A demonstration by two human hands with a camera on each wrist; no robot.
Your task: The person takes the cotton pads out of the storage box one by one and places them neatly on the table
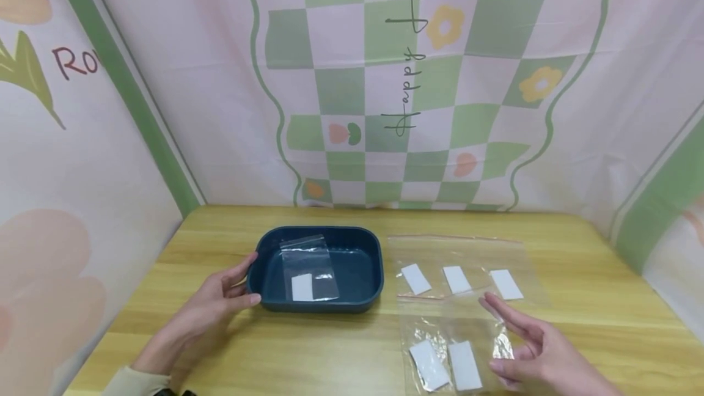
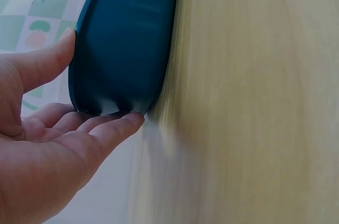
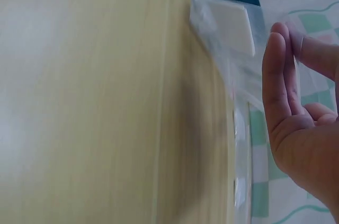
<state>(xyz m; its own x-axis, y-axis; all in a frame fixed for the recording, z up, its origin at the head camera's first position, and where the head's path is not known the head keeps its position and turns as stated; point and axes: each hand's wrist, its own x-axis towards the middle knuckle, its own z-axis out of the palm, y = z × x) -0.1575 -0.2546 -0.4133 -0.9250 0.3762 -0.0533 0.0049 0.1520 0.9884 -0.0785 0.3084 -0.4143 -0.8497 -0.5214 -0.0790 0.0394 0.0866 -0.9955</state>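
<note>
At the left end of a dark blue tray (image 1: 352, 280), my left hand (image 1: 214, 298) holds the rim and end wall between thumb and fingers. In the left wrist view the thumb touches the rim and the fingers lie against the wall of the tray (image 2: 127, 28). A small clear zip bag (image 1: 305, 258) with a white card (image 1: 302, 288) in it lies inside the tray. My right hand (image 1: 536, 347) is at the right edge of a clear plastic bag (image 1: 440, 326) with two white cards (image 1: 465, 365). Its fingertips hold that bag's edge, which looks raised off the table.
Behind that bag, another clear zip bag (image 1: 456, 249) with three white cards (image 1: 456, 279) lies flat on the wooden table (image 1: 324, 347). A green-and-white patterned curtain (image 1: 385, 90) hangs along the table's far edge.
</note>
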